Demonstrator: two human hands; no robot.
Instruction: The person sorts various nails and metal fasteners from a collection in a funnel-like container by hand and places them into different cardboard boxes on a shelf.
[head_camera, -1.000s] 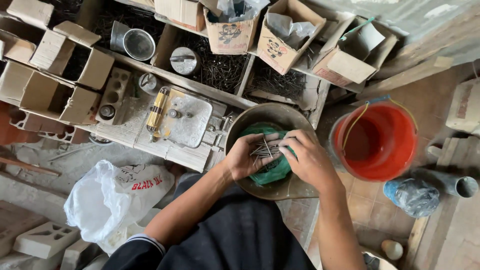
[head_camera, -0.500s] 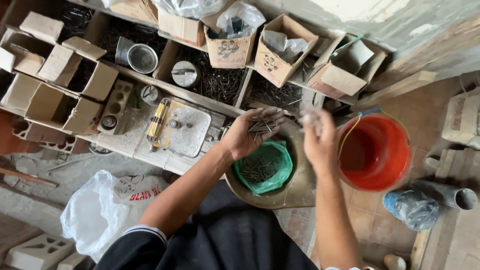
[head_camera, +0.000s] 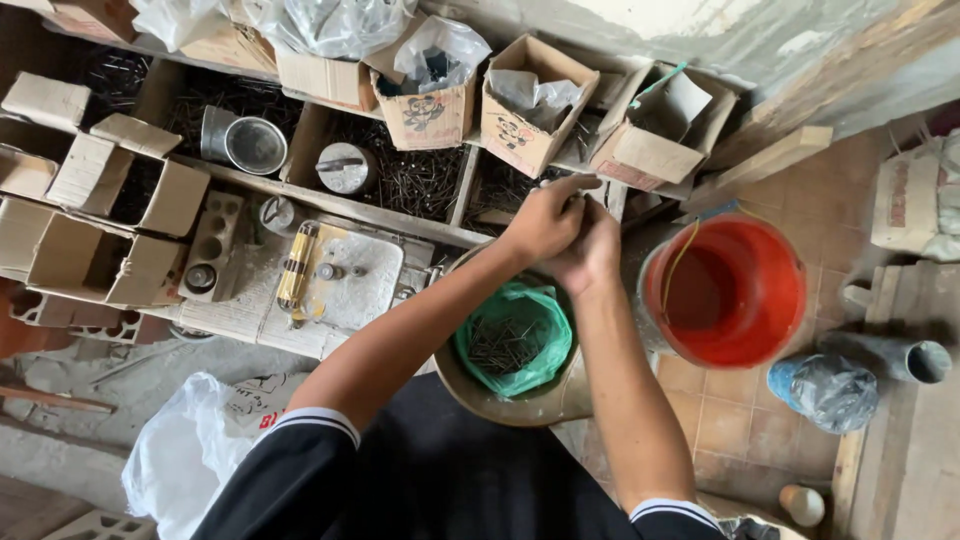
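My left hand (head_camera: 545, 218) and my right hand (head_camera: 592, 252) are pressed together above the far rim of a round metal bowl (head_camera: 480, 395). The left hand's fingers are closed on a small bunch of nails, mostly hidden. The right hand curls against it, and its contents are hidden. A green plastic bag (head_camera: 540, 310) lines the bowl and holds a pile of dark nails (head_camera: 500, 345). Just beyond my hands is a wooden tray compartment with loose nails (head_camera: 505, 185).
A red bucket (head_camera: 725, 290) stands right of the bowl. Open cardboard boxes (head_camera: 525, 100) line the back and left. A worn white scale platform (head_camera: 350, 275), a metal cup (head_camera: 255, 145), a white plastic bag (head_camera: 185, 450) and a blue wrapped bundle (head_camera: 825, 390) lie around.
My hands rose out of the green bag with nails, moved away from me past the bowl's far rim, and came together again.
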